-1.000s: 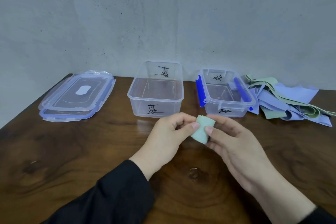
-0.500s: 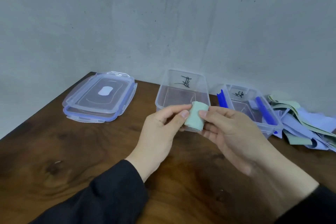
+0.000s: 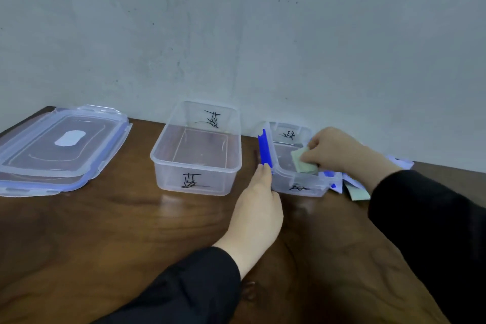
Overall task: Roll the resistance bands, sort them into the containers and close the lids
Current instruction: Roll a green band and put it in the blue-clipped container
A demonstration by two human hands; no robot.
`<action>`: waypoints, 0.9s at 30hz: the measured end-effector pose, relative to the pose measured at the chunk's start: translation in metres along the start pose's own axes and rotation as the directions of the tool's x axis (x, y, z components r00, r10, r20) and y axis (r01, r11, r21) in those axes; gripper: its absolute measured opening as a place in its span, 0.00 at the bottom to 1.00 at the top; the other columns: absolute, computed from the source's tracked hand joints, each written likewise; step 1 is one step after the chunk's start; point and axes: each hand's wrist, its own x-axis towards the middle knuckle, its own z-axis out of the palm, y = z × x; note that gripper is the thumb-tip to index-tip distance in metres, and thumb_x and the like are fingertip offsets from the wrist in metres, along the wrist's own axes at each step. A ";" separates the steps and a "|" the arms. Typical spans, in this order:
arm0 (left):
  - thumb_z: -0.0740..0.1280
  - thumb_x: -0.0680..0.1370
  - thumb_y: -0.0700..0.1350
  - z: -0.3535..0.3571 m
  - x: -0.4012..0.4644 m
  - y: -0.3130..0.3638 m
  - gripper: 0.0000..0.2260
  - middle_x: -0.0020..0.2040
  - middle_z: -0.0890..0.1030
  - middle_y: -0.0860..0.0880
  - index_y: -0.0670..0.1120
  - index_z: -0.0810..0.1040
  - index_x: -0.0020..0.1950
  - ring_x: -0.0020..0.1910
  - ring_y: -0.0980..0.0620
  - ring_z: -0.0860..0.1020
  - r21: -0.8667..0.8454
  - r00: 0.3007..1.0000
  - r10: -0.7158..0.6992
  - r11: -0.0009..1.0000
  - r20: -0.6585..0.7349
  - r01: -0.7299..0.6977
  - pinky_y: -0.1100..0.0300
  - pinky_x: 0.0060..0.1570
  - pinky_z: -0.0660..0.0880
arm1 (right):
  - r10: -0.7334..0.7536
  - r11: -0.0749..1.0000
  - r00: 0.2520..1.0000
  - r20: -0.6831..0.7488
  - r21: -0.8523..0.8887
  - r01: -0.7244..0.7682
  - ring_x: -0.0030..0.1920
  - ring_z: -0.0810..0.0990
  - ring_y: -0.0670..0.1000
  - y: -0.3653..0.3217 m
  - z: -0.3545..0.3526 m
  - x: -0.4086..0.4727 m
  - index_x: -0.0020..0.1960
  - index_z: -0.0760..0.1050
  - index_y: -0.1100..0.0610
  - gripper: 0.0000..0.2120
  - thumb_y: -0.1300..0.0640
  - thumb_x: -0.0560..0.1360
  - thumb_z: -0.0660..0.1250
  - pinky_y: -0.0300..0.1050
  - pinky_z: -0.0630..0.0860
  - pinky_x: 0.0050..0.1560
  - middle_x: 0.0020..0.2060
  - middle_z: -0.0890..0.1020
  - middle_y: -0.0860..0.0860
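Two clear plastic containers stand near the wall. The larger container (image 3: 196, 166) is on the left with nothing in it. The smaller container (image 3: 297, 184) with blue clips is on the right. My right hand (image 3: 334, 150) holds the rolled green band (image 3: 302, 162) inside the smaller container. My left hand (image 3: 259, 205) rests against that container's left side, fingers touching the blue clip (image 3: 264, 148). Loose blue and green bands (image 3: 353, 188) lie to the right of the container, mostly hidden behind my right arm.
Two stacked clear lids (image 3: 57, 147) with blue rims lie at the left end of the wooden table (image 3: 118, 231). A grey wall rises straight behind the containers.
The green roll went from between both hands in front of me into the smaller container with my right hand. My left hand let go of it and moved to the container's left side.
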 end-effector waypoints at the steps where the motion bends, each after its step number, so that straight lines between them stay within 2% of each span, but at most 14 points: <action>1: 0.57 0.82 0.38 0.002 0.003 -0.001 0.27 0.73 0.69 0.45 0.47 0.53 0.80 0.67 0.49 0.72 0.044 1.000 0.010 0.999 0.000 -0.010 0.61 0.65 0.68 | -0.012 0.999 1.000 0.016 -0.049 0.013 0.26 0.70 0.54 -0.003 0.005 0.005 0.32 0.73 0.63 0.09 0.59 0.68 0.68 0.41 0.69 0.32 0.24 0.75 0.55; 6: 0.58 0.81 0.42 0.006 0.007 -0.009 0.31 0.67 0.74 0.43 0.52 0.47 0.80 0.57 0.48 0.76 0.128 0.997 0.003 0.992 0.073 -0.013 0.64 0.48 0.67 | 0.023 0.991 0.995 0.100 -0.131 -0.010 0.20 0.70 0.50 -0.018 0.020 0.016 0.31 0.69 0.57 0.10 0.58 0.69 0.67 0.35 0.65 0.27 0.17 0.73 0.49; 8: 0.58 0.81 0.42 0.005 0.006 -0.009 0.32 0.62 0.77 0.43 0.53 0.46 0.80 0.51 0.48 0.76 0.118 0.997 -0.004 0.993 0.079 -0.005 0.62 0.44 0.67 | 0.014 0.984 0.991 0.135 -0.179 0.011 0.24 0.72 0.50 -0.024 0.025 0.017 0.33 0.69 0.57 0.11 0.57 0.71 0.67 0.37 0.67 0.32 0.23 0.76 0.50; 9: 0.59 0.80 0.43 0.005 0.006 -0.008 0.32 0.60 0.77 0.43 0.53 0.46 0.80 0.49 0.49 0.76 0.121 0.997 -0.004 0.993 0.083 -0.006 0.61 0.43 0.66 | 0.008 0.974 0.989 0.150 -0.223 0.027 0.27 0.71 0.49 -0.025 0.028 0.017 0.35 0.69 0.57 0.11 0.55 0.73 0.66 0.39 0.67 0.37 0.28 0.76 0.51; 11: 0.59 0.80 0.44 0.005 0.006 -0.007 0.33 0.60 0.78 0.43 0.53 0.46 0.80 0.50 0.49 0.76 0.134 0.996 -0.007 0.991 0.086 -0.005 0.61 0.44 0.66 | 0.000 0.958 0.987 0.158 -0.282 0.045 0.30 0.69 0.48 -0.027 0.031 0.018 0.36 0.67 0.57 0.12 0.52 0.75 0.63 0.41 0.64 0.45 0.32 0.72 0.50; 14: 0.59 0.80 0.44 0.006 0.005 -0.006 0.33 0.62 0.77 0.42 0.52 0.45 0.80 0.55 0.47 0.76 0.161 0.996 -0.005 0.987 0.085 -0.009 0.61 0.44 0.67 | -0.007 0.965 0.986 0.166 -0.256 0.050 0.30 0.66 0.49 -0.028 0.031 0.017 0.36 0.66 0.57 0.11 0.54 0.74 0.61 0.40 0.58 0.33 0.31 0.70 0.50; 16: 0.59 0.79 0.45 0.007 0.005 -0.006 0.34 0.60 0.77 0.41 0.53 0.44 0.80 0.54 0.46 0.76 0.187 0.996 0.003 0.982 0.088 -0.020 0.59 0.43 0.66 | -0.006 0.972 0.984 0.176 -0.232 0.048 0.30 0.66 0.49 -0.027 0.031 0.016 0.36 0.67 0.57 0.09 0.55 0.73 0.61 0.39 0.55 0.32 0.31 0.70 0.50; 19: 0.59 0.79 0.45 0.006 0.005 -0.005 0.34 0.59 0.78 0.41 0.53 0.44 0.80 0.54 0.46 0.76 0.206 0.996 0.005 0.978 0.094 -0.024 0.59 0.43 0.66 | -0.001 0.982 0.978 0.211 -0.183 0.040 0.31 0.64 0.51 -0.022 0.029 0.015 0.36 0.66 0.57 0.10 0.54 0.73 0.62 0.40 0.56 0.32 0.32 0.68 0.51; 22: 0.59 0.79 0.45 0.007 0.006 -0.006 0.34 0.58 0.78 0.41 0.53 0.44 0.80 0.52 0.46 0.76 0.218 0.996 0.007 0.976 0.088 -0.027 0.58 0.43 0.66 | 0.004 0.981 0.965 0.263 -0.189 0.047 0.31 0.64 0.52 -0.020 0.024 0.015 0.33 0.64 0.57 0.16 0.50 0.74 0.66 0.43 0.60 0.30 0.31 0.68 0.51; 25: 0.59 0.79 0.46 0.009 0.006 -0.007 0.34 0.62 0.77 0.41 0.53 0.44 0.80 0.55 0.46 0.76 0.225 0.996 0.011 0.974 0.090 -0.031 0.58 0.45 0.68 | 0.028 0.996 0.963 0.266 -0.086 -0.006 0.29 0.68 0.51 -0.018 0.018 0.014 0.34 0.71 0.57 0.17 0.48 0.73 0.70 0.42 0.63 0.29 0.28 0.73 0.49; 27: 0.60 0.80 0.46 0.009 0.005 -0.008 0.34 0.67 0.74 0.42 0.52 0.43 0.80 0.61 0.46 0.74 0.230 0.996 0.014 0.972 0.094 -0.035 0.57 0.52 0.70 | 0.025 0.998 0.969 0.247 -0.056 -0.012 0.28 0.72 0.49 -0.015 0.016 0.014 0.39 0.76 0.57 0.16 0.44 0.74 0.71 0.40 0.65 0.29 0.27 0.77 0.47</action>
